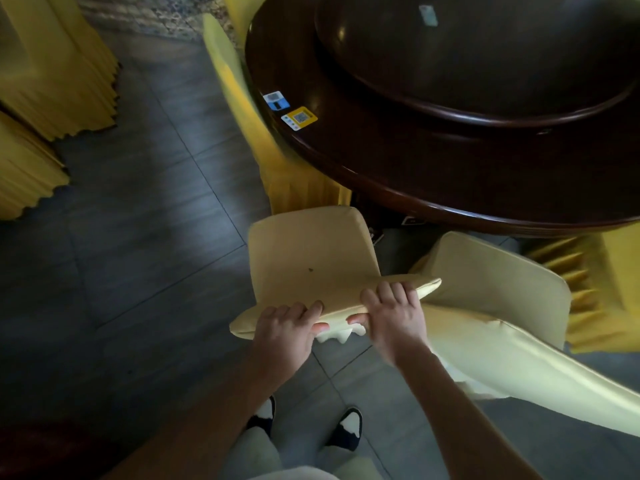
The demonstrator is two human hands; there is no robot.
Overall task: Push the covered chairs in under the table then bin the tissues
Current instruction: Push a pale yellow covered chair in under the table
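Note:
A chair in a pale yellow cover (308, 258) stands in front of me, its seat pointing toward the dark round wooden table (398, 174). My left hand (287, 327) and my right hand (394, 317) both grip the top edge of its backrest, side by side. The seat's front edge lies just short of the table rim. A second covered chair (491, 292) stands to the right, angled, its seat partly under the table. A third covered chair (249, 109) is tucked against the table's left side. No tissues are visible.
A raised round turntable (485, 64) sits on the table, with stickers (291, 110) near the rim. More yellow-skirted chairs (59, 71) stand at far left. Grey tiled floor (138, 237) spreads to my left. My shoes (349, 427) show below.

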